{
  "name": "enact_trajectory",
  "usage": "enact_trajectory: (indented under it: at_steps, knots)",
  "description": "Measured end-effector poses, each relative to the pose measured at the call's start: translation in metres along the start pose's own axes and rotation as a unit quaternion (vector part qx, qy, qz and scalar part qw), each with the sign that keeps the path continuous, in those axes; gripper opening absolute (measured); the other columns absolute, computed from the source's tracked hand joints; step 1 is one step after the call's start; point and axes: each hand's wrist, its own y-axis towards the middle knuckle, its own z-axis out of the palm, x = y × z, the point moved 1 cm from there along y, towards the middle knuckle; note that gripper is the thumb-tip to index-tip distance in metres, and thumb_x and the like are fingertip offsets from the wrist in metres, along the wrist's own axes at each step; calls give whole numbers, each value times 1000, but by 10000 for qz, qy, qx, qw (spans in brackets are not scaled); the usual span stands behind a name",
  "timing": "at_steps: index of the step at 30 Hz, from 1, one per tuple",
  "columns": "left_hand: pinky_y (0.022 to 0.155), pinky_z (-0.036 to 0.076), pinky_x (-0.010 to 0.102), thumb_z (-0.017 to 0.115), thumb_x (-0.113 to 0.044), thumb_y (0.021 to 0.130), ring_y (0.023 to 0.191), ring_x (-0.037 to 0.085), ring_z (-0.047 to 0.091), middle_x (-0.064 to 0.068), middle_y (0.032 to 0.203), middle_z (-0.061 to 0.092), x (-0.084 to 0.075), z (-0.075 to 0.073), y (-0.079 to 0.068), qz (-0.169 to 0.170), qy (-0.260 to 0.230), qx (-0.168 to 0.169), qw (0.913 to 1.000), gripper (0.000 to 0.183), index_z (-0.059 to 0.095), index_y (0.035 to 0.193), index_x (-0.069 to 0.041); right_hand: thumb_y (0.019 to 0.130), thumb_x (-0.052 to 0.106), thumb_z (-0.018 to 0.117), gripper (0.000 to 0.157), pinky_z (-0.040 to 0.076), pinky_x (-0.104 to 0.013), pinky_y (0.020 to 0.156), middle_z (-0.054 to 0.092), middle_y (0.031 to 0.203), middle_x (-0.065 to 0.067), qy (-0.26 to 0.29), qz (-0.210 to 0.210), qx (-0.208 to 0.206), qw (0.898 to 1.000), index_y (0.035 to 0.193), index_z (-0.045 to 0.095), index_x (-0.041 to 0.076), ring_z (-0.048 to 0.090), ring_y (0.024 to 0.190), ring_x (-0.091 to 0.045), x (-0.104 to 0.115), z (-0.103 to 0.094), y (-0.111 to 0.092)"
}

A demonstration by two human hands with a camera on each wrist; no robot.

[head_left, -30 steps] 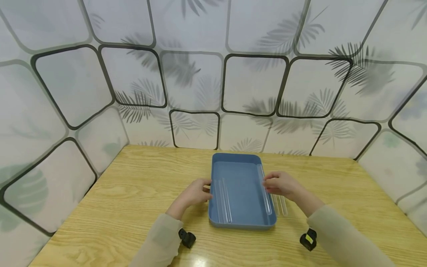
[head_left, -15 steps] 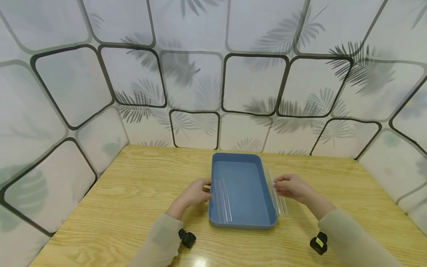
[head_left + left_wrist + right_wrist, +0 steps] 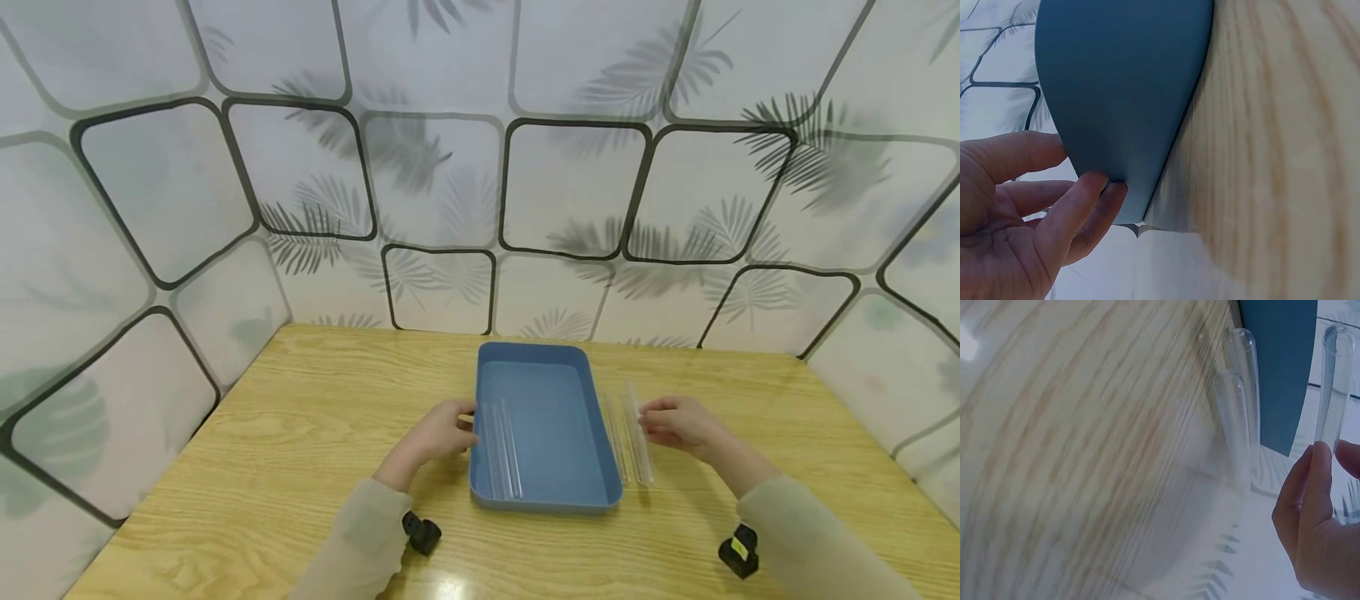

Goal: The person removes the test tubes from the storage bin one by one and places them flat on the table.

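My right hand (image 3: 682,425) pinches a clear test tube (image 3: 1337,387) between thumb and fingers, to the right of a blue tray (image 3: 551,506). The tube's rounded end points up out of the fingers in the right wrist view. Two more clear test tubes (image 3: 1235,406) lie on the table close to the tray's right wall. Inside the tray, along its left side, lie several clear tubes (image 3: 512,458); their exact number is hard to tell. At the tray's left wall, my left hand (image 3: 1029,212) touches the outside with loosely extended fingers (image 3: 1094,197).
The wooden table (image 3: 330,417) carries the tray near its middle. Patterned cloth walls (image 3: 555,192) stand behind and on both sides. A black wrist device (image 3: 422,533) sits at the left cuff, another device (image 3: 739,550) at the right.
My right hand has lifted a test tube out over the tray's right wall and carried it rightward, past the tubes on the table. My left hand has stayed put.
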Motion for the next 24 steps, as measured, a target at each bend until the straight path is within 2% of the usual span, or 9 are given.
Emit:
enact_trajectory:
  at_steps: [14, 19, 24]
  knots:
    - [65, 50, 32, 57, 4, 80, 102, 34, 52, 26, 126, 43, 0, 0, 0, 81, -15, 17, 10000, 54, 36, 129, 11, 86, 2, 50, 30, 50, -23, 65, 58, 80, -4, -104, 174, -201, 9996, 108, 43, -17, 58, 67, -9, -7, -5, 1]
    - [64, 50, 32, 57, 4, 80, 101, 34, 53, 26, 124, 44, 0, 0, 1, 76, -14, -4, 10000, 54, 36, 129, 11, 87, 4, 50, 37, 50, -25, 66, 57, 83, -5, -407, 216, -325, 9984, 114, 38, -20, 58, 68, -9, -11, -7, 5]
    - [65, 50, 32, 57, 5, 79, 101, 34, 53, 25, 123, 45, 0, 0, 1, 46, 5, -8, 10000, 54, 37, 128, 11, 88, 4, 50, 36, 50, -25, 66, 56, 84, -6, -705, 263, -454, 9961, 113, 39, -19, 57, 68, -10, -16, -8, 8]
